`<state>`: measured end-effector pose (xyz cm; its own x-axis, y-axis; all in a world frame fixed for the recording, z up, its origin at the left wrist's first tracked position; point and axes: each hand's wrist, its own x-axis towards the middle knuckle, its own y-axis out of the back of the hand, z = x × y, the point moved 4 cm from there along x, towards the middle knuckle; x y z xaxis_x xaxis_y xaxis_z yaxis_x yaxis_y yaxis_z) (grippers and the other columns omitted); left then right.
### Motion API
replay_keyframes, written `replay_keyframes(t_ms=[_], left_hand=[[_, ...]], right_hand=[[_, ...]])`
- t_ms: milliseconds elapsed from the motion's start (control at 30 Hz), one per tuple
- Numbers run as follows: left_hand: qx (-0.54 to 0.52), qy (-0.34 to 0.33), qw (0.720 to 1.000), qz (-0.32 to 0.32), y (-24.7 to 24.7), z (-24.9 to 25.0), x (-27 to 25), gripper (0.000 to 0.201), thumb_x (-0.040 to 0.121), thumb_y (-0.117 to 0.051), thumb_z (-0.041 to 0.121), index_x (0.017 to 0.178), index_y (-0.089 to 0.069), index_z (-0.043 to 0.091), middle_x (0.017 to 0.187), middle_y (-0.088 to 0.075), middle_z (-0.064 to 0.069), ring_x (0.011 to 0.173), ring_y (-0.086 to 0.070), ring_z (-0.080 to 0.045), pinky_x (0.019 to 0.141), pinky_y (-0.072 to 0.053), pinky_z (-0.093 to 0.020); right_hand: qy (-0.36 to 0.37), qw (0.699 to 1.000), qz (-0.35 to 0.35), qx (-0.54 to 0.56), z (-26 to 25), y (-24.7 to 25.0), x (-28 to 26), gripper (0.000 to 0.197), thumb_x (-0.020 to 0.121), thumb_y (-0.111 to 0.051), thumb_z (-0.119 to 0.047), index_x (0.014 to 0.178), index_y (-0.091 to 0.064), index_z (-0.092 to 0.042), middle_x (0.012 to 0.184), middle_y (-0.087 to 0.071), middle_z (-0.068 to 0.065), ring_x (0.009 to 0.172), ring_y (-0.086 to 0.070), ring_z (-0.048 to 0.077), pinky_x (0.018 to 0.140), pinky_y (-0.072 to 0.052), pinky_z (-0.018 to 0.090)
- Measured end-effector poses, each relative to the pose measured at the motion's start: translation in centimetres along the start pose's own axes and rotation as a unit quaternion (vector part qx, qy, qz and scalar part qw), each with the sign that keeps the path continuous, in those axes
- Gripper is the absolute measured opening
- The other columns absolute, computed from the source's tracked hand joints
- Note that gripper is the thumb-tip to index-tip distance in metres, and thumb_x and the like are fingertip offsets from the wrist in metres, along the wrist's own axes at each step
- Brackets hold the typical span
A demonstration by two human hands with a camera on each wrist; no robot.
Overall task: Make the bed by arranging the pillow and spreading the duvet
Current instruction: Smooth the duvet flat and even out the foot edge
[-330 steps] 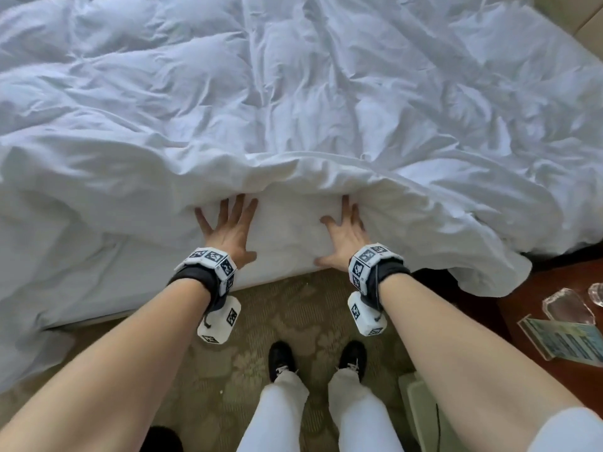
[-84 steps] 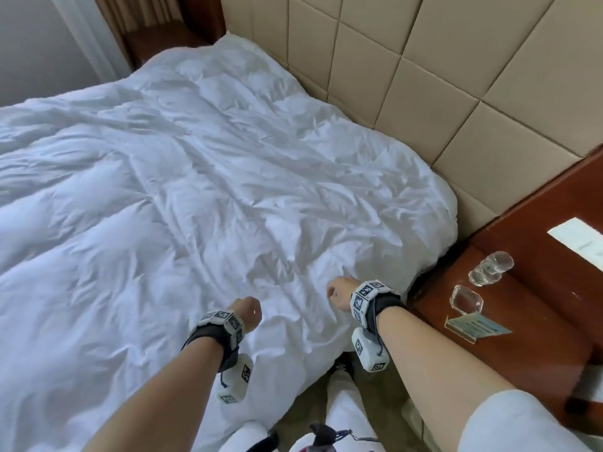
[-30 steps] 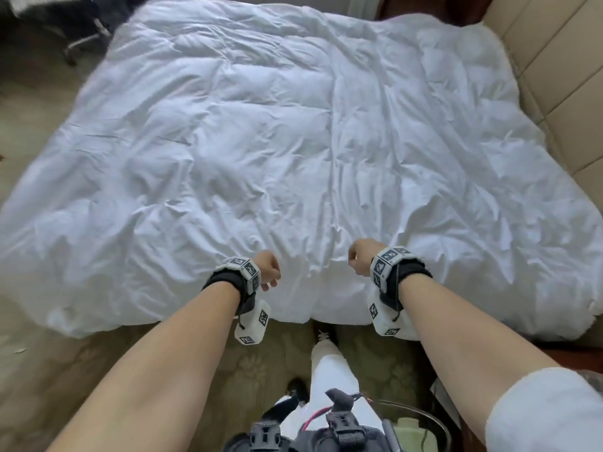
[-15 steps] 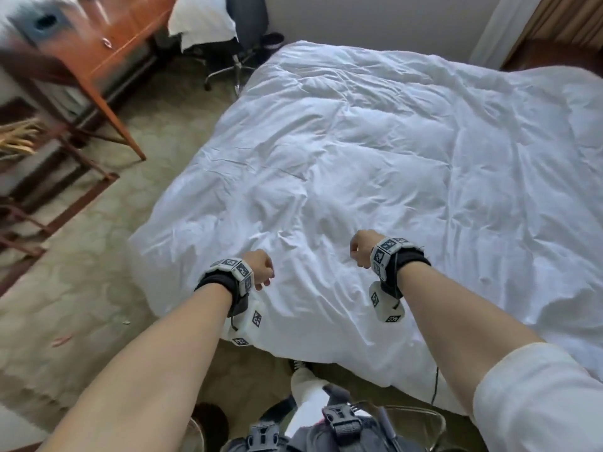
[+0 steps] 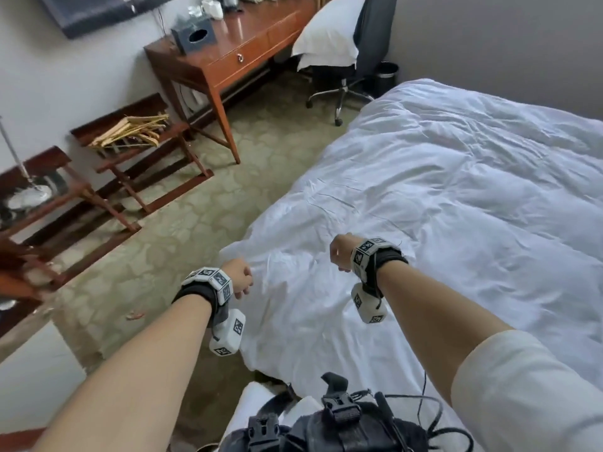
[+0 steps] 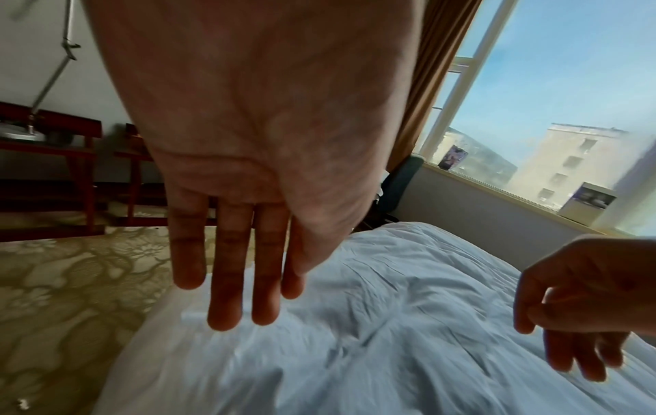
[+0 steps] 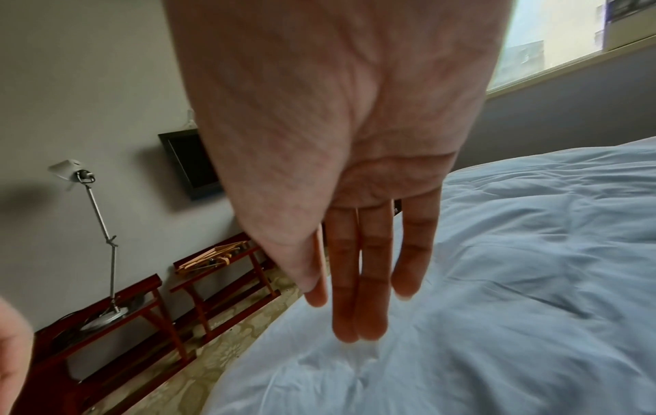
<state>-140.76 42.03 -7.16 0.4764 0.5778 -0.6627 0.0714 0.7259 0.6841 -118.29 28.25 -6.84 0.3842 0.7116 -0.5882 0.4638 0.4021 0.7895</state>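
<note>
While we stand at the corner of the bed, our left hand (image 5: pixel 237 276) and right hand (image 5: pixel 340 253) hang above the white duvet (image 5: pixel 456 203), holding nothing. Both wrist views show the fingers (image 6: pixel 227 280) extended and relaxed, close together, with fingertips (image 7: pixel 358 323) pointing down over the rumpled cloth. We see the duvet spread across the mattress, and a pillow (image 5: pixel 329 37) lying on the desk chair (image 5: pixel 355 60) beside the wooden desk (image 5: pixel 235 57).
</note>
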Motion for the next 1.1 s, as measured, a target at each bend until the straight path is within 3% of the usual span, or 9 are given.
replay_keyframes(t_ms=[100, 200, 267, 367, 467, 667, 900, 1033, 1100], left_hand=[[-0.014, -0.008, 1.0, 0.007, 3.6, -2.3, 4.0, 0.022, 0.093, -0.045, 0.004, 0.078, -0.061, 0.006, 0.08, -0.068, -0.013, 0.034, -0.053, -0.005, 0.039, -0.043, -0.014], [-0.018, -0.042, 0.999, 0.019, 7.7, -3.3, 8.5, 0.023, 0.093, -0.046, 0.004, 0.075, -0.06, 0.008, 0.077, -0.068, -0.012, 0.033, -0.053, -0.004, 0.034, -0.039, -0.012], [-0.02, -0.062, 0.998, 0.02, 10.6, -4.0, 11.3, 0.022, 0.092, -0.047, 0.006, 0.079, -0.064, 0.008, 0.077, -0.07, -0.01, 0.042, -0.058, -0.01, 0.033, -0.037, -0.011], [-0.014, -0.088, 0.996, -0.006, 14.6, -5.4, 14.3, 0.022, 0.091, -0.048, 0.007, 0.088, -0.07, 0.003, 0.075, -0.071, -0.009, 0.05, -0.06, -0.017, 0.04, -0.04, -0.015], [0.003, -0.102, 0.995, -0.017, 18.3, -7.3, 16.7, 0.026, 0.09, -0.046, 0.005, 0.084, -0.072, 0.004, 0.075, -0.073, -0.012, 0.052, -0.061, -0.019, 0.042, -0.042, -0.015], [0.025, -0.128, 0.99, -0.054, 22.8, -9.4, 21.9, 0.026, 0.089, -0.046, 0.006, 0.078, -0.069, 0.007, 0.072, -0.072, -0.01, 0.057, -0.064, -0.023, 0.054, -0.055, -0.027], [0.084, -0.178, 0.976, -0.098, 27.1, -7.9, 29.2, 0.026, 0.091, -0.046, 0.007, 0.081, -0.07, 0.01, 0.076, -0.073, -0.009, 0.054, -0.062, -0.017, 0.038, -0.04, -0.013], [0.127, -0.196, 0.967, -0.1, 31.4, -6.9, 35.5, 0.026, 0.092, -0.046, 0.006, 0.08, -0.069, 0.008, 0.078, -0.073, -0.012, 0.059, -0.064, -0.021, 0.056, -0.053, -0.021], [0.164, -0.205, 0.959, -0.105, 33.9, -6.2, 38.7, 0.026, 0.092, -0.047, 0.006, 0.084, -0.071, 0.004, 0.08, -0.075, -0.012, 0.058, -0.064, -0.019, 0.052, -0.05, -0.017]], right_hand=[[-0.007, 1.0, 0.005, 0.001, -2.9, 1.6, 3.9, 0.023, 0.091, -0.054, -0.005, 0.11, -0.068, -0.003, 0.112, -0.071, 0.014, 0.101, -0.069, 0.03, 0.087, -0.057, 0.036], [-0.027, 1.0, 0.009, 0.002, -5.5, 3.3, 7.8, 0.025, 0.091, -0.053, -0.004, 0.11, -0.07, -0.002, 0.11, -0.071, 0.014, 0.102, -0.069, 0.029, 0.087, -0.057, 0.034], [-0.054, 0.998, 0.019, 0.012, -7.2, 4.4, 10.3, 0.024, 0.09, -0.051, -0.004, 0.103, -0.072, -0.003, 0.104, -0.073, 0.014, 0.096, -0.071, 0.029, 0.085, -0.059, 0.036], [-0.087, 0.996, 0.018, 0.026, -10.2, 5.6, 13.3, 0.022, 0.087, -0.051, -0.007, 0.091, -0.072, -0.007, 0.092, -0.074, 0.009, 0.085, -0.072, 0.028, 0.08, -0.061, 0.039], [-0.109, 0.993, 0.016, 0.038, -13.2, 6.7, 16.0, 0.022, 0.081, -0.052, -0.008, 0.08, -0.073, -0.013, 0.08, -0.075, 0.006, 0.074, -0.073, 0.026, 0.075, -0.061, 0.039], [-0.152, 0.986, -0.004, 0.067, -17.2, 8.1, 19.9, 0.021, 0.085, -0.051, -0.004, 0.096, -0.068, -0.007, 0.092, -0.073, 0.01, 0.085, -0.072, 0.028, 0.079, -0.061, 0.039], [-0.203, 0.971, 0.003, 0.13, -17.5, 9.6, 26.3, 0.019, 0.081, -0.055, -0.003, 0.088, -0.072, -0.007, 0.087, -0.076, 0.01, 0.077, -0.074, 0.027, 0.076, -0.061, 0.039], [-0.212, 0.956, 0.001, 0.204, -18.2, 10.5, 32.0, 0.022, 0.086, -0.052, -0.002, 0.092, -0.073, -0.004, 0.087, -0.077, 0.009, 0.08, -0.075, 0.023, 0.079, -0.061, 0.036], [-0.215, 0.948, 0.01, 0.234, -18.2, 11.2, 35.0, 0.022, 0.087, -0.051, -0.004, 0.093, -0.073, -0.003, 0.088, -0.077, 0.01, 0.082, -0.074, 0.025, 0.079, -0.061, 0.036]])
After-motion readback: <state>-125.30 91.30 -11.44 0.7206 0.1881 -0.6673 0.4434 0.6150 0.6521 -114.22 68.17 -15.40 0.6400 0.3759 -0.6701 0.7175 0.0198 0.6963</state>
